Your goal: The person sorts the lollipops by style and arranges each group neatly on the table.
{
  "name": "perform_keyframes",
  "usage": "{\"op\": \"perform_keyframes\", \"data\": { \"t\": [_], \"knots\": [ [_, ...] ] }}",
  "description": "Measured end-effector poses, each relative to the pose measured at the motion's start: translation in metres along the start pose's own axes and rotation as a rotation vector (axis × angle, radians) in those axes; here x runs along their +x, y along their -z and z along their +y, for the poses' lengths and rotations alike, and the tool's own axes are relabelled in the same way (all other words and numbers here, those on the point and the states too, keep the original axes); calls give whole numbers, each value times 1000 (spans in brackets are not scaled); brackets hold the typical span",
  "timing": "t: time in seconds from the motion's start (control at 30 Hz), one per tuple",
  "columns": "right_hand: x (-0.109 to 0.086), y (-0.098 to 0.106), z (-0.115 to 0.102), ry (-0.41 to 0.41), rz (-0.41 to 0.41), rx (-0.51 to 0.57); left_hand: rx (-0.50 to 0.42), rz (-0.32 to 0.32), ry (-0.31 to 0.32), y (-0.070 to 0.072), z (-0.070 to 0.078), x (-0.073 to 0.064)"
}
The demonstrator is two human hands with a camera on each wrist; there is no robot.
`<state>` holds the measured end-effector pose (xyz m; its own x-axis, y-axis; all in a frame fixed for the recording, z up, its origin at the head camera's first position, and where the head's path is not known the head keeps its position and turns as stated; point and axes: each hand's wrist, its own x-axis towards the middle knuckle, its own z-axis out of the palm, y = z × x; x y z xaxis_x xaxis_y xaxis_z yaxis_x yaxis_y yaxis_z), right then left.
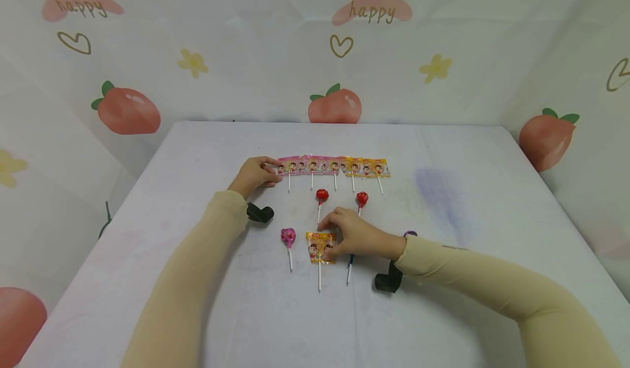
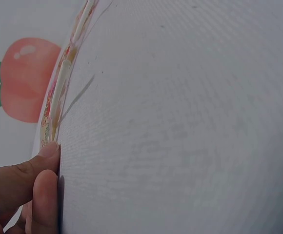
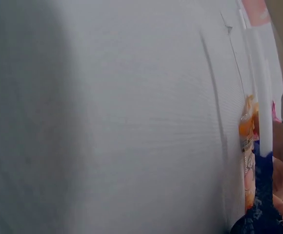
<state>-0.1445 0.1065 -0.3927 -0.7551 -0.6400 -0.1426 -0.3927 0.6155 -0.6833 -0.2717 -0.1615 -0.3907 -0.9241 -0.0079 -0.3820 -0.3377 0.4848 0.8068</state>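
At left, the left grip [image 1: 253, 177], half-curled, touches the end of the wrapped row [image 1: 333, 165]; I cannot tell whether it pinches. Rightward on the counter [image 1: 256, 319], the yellow-wrapped lollipop [image 1: 315, 247] lies under the right grip [image 1: 363, 234], whose thumb and finger, partly spread, seem to pinch its wrapper. It should be light, its film slippery and hard candy crackable; hold the candy or its 1 stiff stick [image 1: 320, 279]. The right wrist view reveals blue wrapping [image 3: 263, 183] mostly hidden from the head camera.
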Motion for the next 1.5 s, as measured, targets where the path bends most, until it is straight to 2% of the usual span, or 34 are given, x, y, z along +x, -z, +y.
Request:
{"op": "perform_keyframes", "data": {
  "t": [0.4, 0.6, 0.87, 0.97, 1.37, 1.5],
  "knots": [
    [1, 0, -2, -3, -5, 2, -11, 0, -5, 0, 0, 0],
    [4, 4, 0, 24, -5, 93, -18, 1, -9, 0, 0, 0],
    [-1, 11, -4, -49, -5, 154, -21, -5, -13, 2, 1, -1],
    [-3, 15, -7, -53, 12, 178, -20, -5, -12, 2, 1, -1],
    [-12, 22, -11, 56, 114, 219, -15, -4, -4, 0, 1, -3],
    [-15, 25, -11, 55, 139, 220, -18, -5, -8, 0, 1, -3]
  ]
}}
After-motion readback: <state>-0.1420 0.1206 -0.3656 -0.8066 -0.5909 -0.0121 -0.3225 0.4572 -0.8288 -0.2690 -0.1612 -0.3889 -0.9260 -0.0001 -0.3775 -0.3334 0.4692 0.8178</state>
